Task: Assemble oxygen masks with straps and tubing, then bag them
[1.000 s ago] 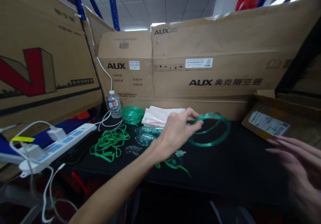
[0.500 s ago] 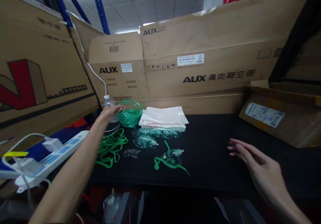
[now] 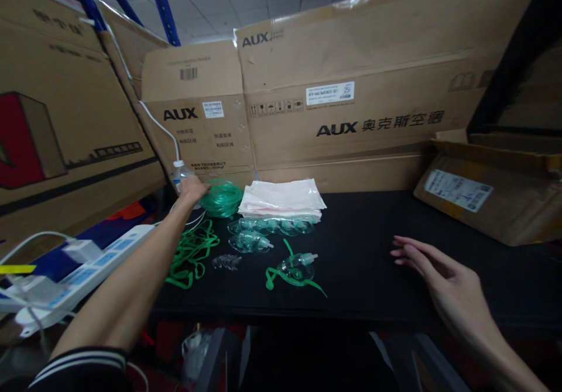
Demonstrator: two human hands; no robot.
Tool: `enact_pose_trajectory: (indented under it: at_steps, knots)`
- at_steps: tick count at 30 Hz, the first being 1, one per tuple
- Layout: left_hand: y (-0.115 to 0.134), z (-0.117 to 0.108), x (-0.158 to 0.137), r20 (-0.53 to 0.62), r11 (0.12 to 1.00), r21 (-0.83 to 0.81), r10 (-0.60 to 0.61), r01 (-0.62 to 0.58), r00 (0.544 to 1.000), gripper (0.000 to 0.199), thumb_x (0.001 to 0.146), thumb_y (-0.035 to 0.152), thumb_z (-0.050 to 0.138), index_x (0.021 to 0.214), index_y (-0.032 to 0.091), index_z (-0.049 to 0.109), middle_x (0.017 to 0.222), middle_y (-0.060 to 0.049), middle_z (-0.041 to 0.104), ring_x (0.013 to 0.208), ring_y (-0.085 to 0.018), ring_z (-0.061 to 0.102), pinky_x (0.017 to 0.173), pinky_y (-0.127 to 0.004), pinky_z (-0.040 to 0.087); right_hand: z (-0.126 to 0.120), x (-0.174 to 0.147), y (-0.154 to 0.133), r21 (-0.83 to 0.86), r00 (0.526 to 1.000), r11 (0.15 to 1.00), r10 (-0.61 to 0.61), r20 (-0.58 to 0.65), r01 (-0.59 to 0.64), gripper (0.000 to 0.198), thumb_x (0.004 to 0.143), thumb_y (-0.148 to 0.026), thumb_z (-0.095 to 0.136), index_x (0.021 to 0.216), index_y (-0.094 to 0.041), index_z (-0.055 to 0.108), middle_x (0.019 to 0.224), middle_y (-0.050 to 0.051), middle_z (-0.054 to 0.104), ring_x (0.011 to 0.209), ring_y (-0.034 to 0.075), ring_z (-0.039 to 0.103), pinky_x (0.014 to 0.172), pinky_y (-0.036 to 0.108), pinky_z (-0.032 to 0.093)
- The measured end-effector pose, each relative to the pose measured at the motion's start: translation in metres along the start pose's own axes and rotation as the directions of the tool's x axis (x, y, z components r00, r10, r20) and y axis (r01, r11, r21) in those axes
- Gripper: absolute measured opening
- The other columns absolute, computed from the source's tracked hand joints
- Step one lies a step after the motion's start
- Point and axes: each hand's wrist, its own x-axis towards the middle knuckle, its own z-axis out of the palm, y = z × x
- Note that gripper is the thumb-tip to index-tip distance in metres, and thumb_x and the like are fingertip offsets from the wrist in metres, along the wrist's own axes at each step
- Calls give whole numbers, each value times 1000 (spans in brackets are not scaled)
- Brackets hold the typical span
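Note:
My left hand reaches to the back left and has its fingers closed at the left edge of a coil of clear green tubing; the fingertips are partly hidden. Right behind that hand is a clear plastic bottle with a white cap. My right hand hovers over the right side of the black table, fingers loosely stretched out, holding nothing. Between the hands lies a clear green oxygen mask with a green strap. Another mask and a row of masks lie behind it.
Tangled green straps and small clear clips lie at the left. White flat packets are stacked at the back. A white power strip runs along the left. A cardboard box stands at the right; cardboard walls enclose the table.
My left hand has come down onto the edge of the tubing coil, and its fingers have closed there. The coil looks flatter. My right hand stays nearly still. The view has shifted slightly.

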Motion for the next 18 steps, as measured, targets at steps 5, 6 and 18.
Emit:
enact_pose_trajectory:
  at_steps: [5, 6, 18]
  knots:
    - [4, 12, -5, -56, 953, 282, -96, 108, 994, 37, 98, 34, 67, 130, 16, 61, 132, -11, 63, 113, -28, 66, 93, -49, 57, 0, -1, -2, 3, 1000, 1000, 15, 9, -15, 47, 84, -59, 74, 115, -25, 77, 109, 8, 79, 94, 28, 75, 99, 48, 59]
    - [5, 14, -6, -64, 942, 316, -101, 116, 993, 38, 98, 34, 67, 130, 16, 61, 132, -12, 63, 113, -28, 66, 93, -49, 57, 0, -1, -2, 3, 1000, 1000, 17, 9, -17, 47, 84, -59, 74, 115, -25, 77, 107, 8, 79, 94, 28, 75, 98, 47, 59]
    - [55, -8, -71, -242, 953, 294, 151, -76, 958, 36, 98, 40, 58, 123, 18, 72, 119, -12, 76, 113, -31, 69, 101, -42, 50, 3, -3, -10, -31, 996, 996, -77, 44, 78, 38, 88, -55, 71, 110, -24, 79, 102, 7, 80, 87, 25, 76, 83, 38, 62]
